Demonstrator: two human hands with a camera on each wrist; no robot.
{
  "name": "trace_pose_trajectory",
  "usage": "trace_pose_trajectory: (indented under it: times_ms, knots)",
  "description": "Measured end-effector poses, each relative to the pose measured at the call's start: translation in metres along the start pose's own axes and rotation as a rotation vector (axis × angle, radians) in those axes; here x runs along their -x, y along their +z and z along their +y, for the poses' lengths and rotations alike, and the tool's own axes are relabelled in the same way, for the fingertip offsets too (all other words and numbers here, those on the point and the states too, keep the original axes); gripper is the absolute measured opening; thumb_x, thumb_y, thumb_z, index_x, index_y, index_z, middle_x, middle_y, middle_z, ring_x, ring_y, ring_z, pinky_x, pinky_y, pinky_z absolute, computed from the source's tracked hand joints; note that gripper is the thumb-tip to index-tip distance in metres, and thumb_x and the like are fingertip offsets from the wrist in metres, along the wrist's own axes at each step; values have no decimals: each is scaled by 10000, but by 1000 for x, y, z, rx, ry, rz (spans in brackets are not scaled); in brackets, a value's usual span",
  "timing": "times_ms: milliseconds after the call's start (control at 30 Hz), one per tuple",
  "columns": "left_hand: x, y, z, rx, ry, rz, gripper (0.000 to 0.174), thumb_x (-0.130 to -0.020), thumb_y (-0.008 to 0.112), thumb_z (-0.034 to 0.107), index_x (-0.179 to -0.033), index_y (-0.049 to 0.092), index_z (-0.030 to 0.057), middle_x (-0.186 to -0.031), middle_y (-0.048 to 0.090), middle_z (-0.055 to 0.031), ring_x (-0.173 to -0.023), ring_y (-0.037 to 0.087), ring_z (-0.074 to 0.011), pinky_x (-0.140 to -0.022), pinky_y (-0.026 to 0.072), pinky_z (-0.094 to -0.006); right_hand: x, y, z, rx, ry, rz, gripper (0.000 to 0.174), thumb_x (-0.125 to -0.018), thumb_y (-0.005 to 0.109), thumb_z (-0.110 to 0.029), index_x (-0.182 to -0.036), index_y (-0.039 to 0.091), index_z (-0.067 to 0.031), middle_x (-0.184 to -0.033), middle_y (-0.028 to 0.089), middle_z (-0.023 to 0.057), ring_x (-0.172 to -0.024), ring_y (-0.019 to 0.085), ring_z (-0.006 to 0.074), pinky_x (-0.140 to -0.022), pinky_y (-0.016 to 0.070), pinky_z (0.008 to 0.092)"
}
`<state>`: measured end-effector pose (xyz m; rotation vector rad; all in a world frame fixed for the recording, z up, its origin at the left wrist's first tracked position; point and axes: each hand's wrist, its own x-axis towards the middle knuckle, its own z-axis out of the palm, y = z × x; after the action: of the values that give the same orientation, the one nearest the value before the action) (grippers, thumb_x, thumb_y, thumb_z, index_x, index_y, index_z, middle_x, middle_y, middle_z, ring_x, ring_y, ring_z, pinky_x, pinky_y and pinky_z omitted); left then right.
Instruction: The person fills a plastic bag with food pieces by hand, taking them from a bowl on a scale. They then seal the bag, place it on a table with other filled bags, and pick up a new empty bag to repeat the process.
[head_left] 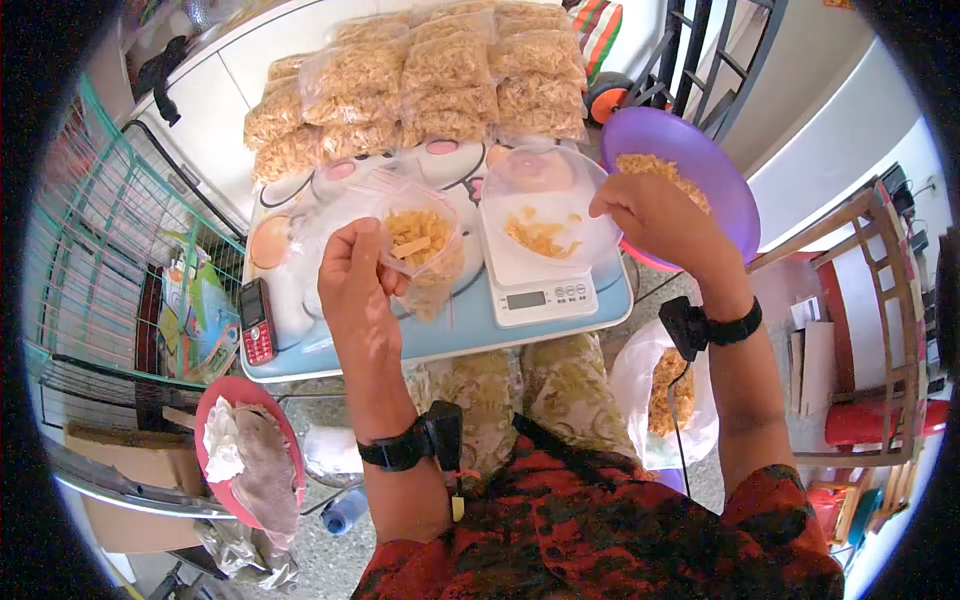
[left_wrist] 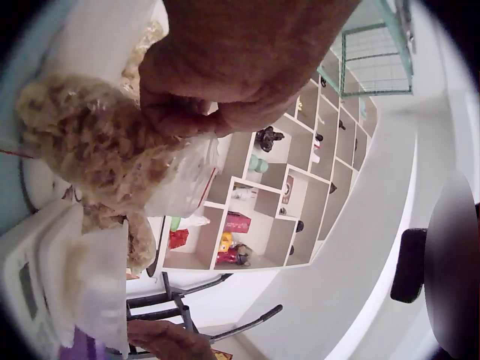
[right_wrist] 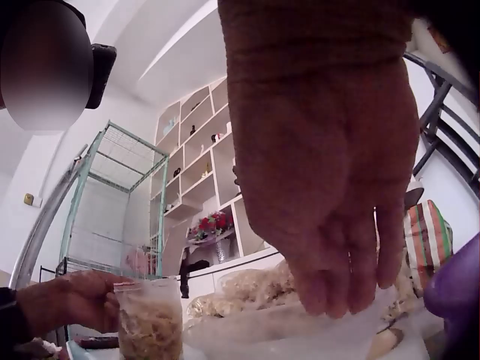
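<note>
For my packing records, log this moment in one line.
left hand: pinches clear bag of yellowish pieces | right hand: fingers straight, at bowl's rim | bowl: over scale, some yellowish pieces inside

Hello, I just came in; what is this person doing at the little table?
The person's left hand holds an open clear bag partly filled with yellowish pieces. The right hand is at the rim of a clear bowl on a scale; its grip is unclear. A few pieces lie in the bowl. Filled bags are stacked behind.
</note>
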<state>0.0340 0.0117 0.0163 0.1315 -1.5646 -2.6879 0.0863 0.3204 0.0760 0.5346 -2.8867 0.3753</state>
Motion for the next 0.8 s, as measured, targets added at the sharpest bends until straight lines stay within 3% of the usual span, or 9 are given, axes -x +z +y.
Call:
trace_pose_trajectory:
  times_ms: [133, 233, 333, 433, 533, 733, 800]
  knots:
    - [-3, 0, -3, -19, 12, -23, 158, -903, 643, 210, -904, 559, 76, -646, 452, 37, -488, 377, -52, -444, 330, -223, -10, 1, -9, 92, 28, -175, 160, -848, 505, -67, -845, 659, -22, -846, 656, 140, -837, 626, 314, -770, 486, 400]
    - [-5, 7, -2, -14, 11, -31, 159, -900, 646, 198, -908, 563, 62, -642, 456, 29, -485, 379, -56, -452, 332, -222, -17, 10, -18, -44, -8, -315, 167, -841, 508, -71, -858, 667, -26, -853, 656, 147, -844, 627, 317, -783, 483, 406]
    - [-4, 16, 0, -8, 22, -30, 164, -900, 646, 189, -909, 566, 46, -634, 460, 23, -486, 380, -59, -461, 335, -224, -25, 25, -17, -123, -157, -414, 169, -839, 510, -73, -873, 668, -24, -849, 655, 144, -852, 626, 323, -796, 480, 409]
    - [-6, 20, 0, 3, 26, -23, 170, -904, 641, 192, -904, 563, 42, -628, 462, 22, -488, 383, -60, -460, 339, -227, -35, 37, -19, -97, -65, -396, 175, -838, 509, -80, -888, 668, -25, -835, 652, 140, -853, 625, 327, -805, 478, 409]
    - [-10, 26, 1, 6, 24, -14, 171, -910, 634, 194, -897, 561, 40, -627, 465, 19, -491, 387, -60, -458, 338, -227, -36, 39, -13, -43, -24, -214, 176, -837, 510, -84, -890, 669, -31, -846, 650, 146, -864, 622, 326, -810, 475, 410]
    - [-23, 38, -11, -19, 82, 43, 165, -912, 631, 209, -914, 564, 58, -644, 467, 27, -490, 377, -56, -442, 320, -216, -28, 7, -21, 7, 113, -506, 175, -835, 502, -62, -869, 673, -48, -863, 644, 139, -888, 610, 325, -822, 472, 403]
    - [-27, 45, -15, -29, 108, 73, 167, -910, 635, 216, -929, 566, 65, -653, 470, 30, -485, 366, -51, -432, 311, -212, -26, 18, -16, -25, 66, -455, 174, -835, 500, -54, -871, 670, -44, -862, 645, 135, -875, 612, 325, -812, 477, 405]
